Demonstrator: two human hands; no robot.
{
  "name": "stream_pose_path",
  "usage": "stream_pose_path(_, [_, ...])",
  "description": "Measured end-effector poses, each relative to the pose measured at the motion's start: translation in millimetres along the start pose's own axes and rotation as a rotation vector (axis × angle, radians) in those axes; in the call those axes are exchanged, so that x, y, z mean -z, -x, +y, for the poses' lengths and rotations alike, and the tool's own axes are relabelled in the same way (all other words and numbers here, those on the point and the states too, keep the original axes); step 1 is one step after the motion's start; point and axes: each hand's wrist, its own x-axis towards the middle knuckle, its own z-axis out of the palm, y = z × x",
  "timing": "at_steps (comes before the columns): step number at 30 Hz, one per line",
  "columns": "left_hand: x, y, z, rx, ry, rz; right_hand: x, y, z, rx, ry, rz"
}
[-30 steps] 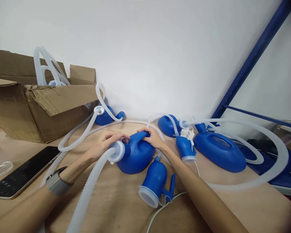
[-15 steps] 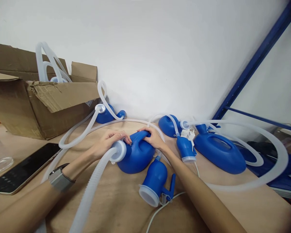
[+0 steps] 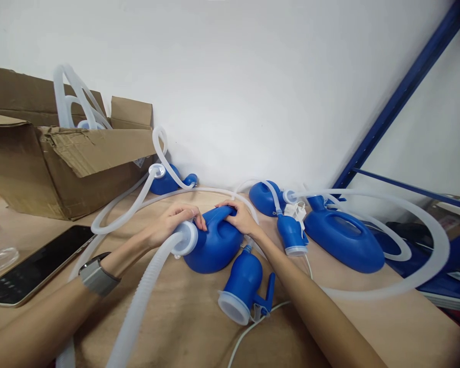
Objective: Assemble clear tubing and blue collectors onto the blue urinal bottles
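Right fingers (image 3: 230, 204) clamped on blue bottle (image 3: 211, 251); left fingers (image 3: 194, 211) touching, grip unclear; carton label (image 3: 139, 162) illegible.

Blue bottle (image 3: 214, 253), whitish hose (image 3: 140, 299), brown box (image 3: 19, 168), black phone (image 3: 38, 266)

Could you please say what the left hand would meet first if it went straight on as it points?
The left hand would likely meet the blue bottle beside it first; the two seem to touch, though depth is unclear.
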Motion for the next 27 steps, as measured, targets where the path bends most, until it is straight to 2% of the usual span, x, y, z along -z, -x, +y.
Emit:
stream_pose_path(8, [0.3,6,5,0.039,-0.060,0.103,-1,0,5,0.010,-0.017,0.006])
stream_pose_path(23, [-7.7,12,11,0.130,0.068,0.138,-1,-1,5,-0.015,-0.011,0.019])
stream_pose_path(27, [-3.7,12,8,0.082,0.042,0.188,-3,-3,6,-0.018,0.007,0.045])
